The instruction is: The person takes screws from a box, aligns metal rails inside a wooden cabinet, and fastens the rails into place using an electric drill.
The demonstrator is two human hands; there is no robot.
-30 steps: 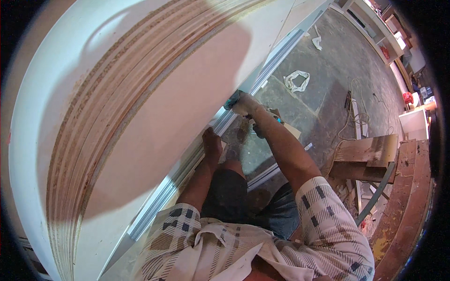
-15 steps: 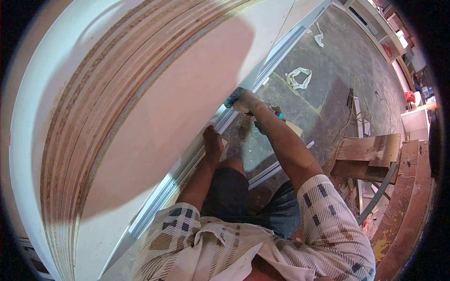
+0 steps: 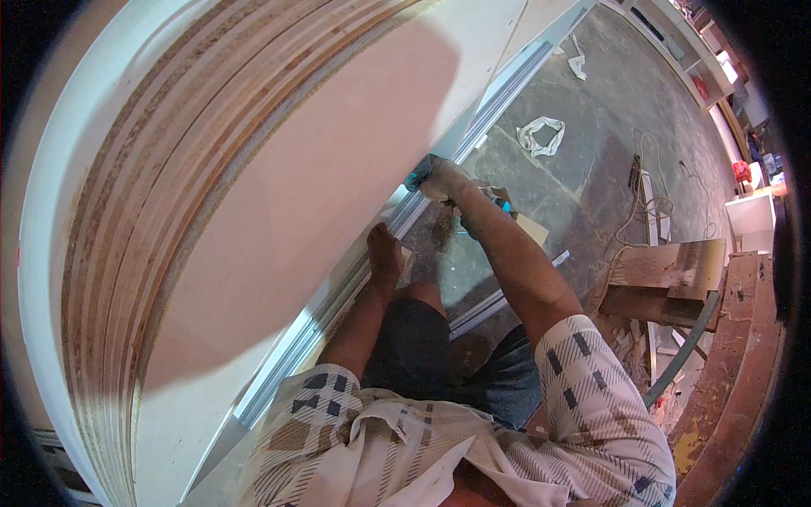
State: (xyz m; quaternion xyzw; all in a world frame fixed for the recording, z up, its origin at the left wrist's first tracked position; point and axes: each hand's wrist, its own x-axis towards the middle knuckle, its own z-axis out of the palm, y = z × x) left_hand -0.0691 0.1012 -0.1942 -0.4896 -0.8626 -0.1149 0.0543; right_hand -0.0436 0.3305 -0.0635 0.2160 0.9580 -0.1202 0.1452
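Observation:
My right hand (image 3: 447,182) is closed round a teal-and-black power tool (image 3: 416,174), perhaps a drill; its tip is hidden against the lower edge of a large pale panel (image 3: 338,169). Beneath that edge runs a long grooved metal rail (image 3: 500,103), slanting from lower left to upper right. My left hand (image 3: 385,251) lies nearer to me against the rail, below and left of the tool. Its fingertips disappear behind the panel edge, so their grip does not show.
Several layered boards (image 3: 160,177) stand at the left. On the floor lie a white loop of material (image 3: 541,135), metal strips (image 3: 475,315) and a cable (image 3: 629,224). A wooden stand (image 3: 663,275) is on the right. White cabinets (image 3: 676,51) line the far side.
The view has shifted slightly. Both hands keep their places at the rail, and the power tool remains in my right hand.

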